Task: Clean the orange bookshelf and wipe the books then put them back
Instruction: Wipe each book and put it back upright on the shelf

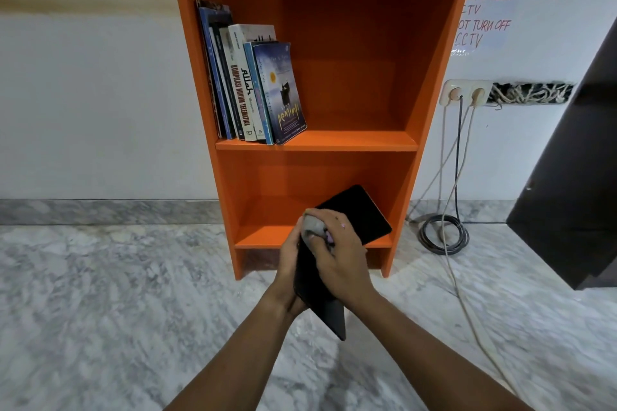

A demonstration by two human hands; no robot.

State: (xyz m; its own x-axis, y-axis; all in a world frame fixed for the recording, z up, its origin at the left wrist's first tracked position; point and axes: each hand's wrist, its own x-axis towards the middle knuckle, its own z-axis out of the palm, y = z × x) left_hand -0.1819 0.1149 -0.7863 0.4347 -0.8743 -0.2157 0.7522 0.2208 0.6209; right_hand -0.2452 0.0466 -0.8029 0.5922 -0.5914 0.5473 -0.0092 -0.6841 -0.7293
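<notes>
Black book (pixel 359 213) sits low centre of frame, my left hand (pixel 287 264) gripping its edge, right hand (pixel 339 257) bunched round the grey cloth (pixel 313 225). Tip: brace firmly, wipe toward the far corner.

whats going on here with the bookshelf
A person is wiping a black book in front of the orange bookshelf. The left hand grips the book's edge while the right hand presses a grey cloth on its cover. Several other books lean at the left of the middle shelf.

Office-like room (CCTV notice (pixel 485 20), bookshelf (pixel 350 141))
</notes>
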